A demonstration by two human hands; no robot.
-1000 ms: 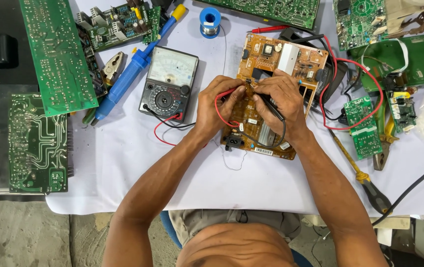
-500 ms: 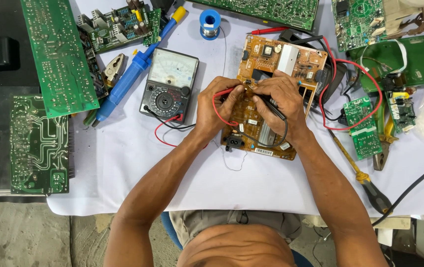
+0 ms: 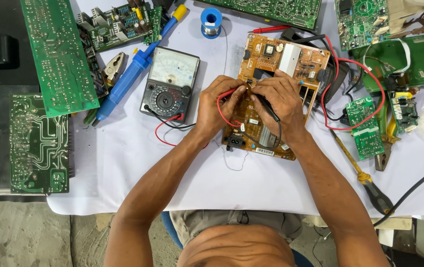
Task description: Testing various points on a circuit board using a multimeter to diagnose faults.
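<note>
Two hands (image 3: 249, 101) amid scattered circuit boards (image 3: 56, 54)

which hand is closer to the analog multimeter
Left. The left hand sits on the orange circuit board just to the right of the multimeter; the right hand is farther right, beyond the left hand.

We see bright, even, diffuse light, daylight-like, with no single source we can place. Shadows are soft and short under the forearms and beside the black analogue meter with its pale dial (image 3: 169, 84). The white cloth-covered table (image 3: 123, 163) looks nearly washed out. Focus is sharp throughout, with slight wide-angle stretch at the edges.
</note>
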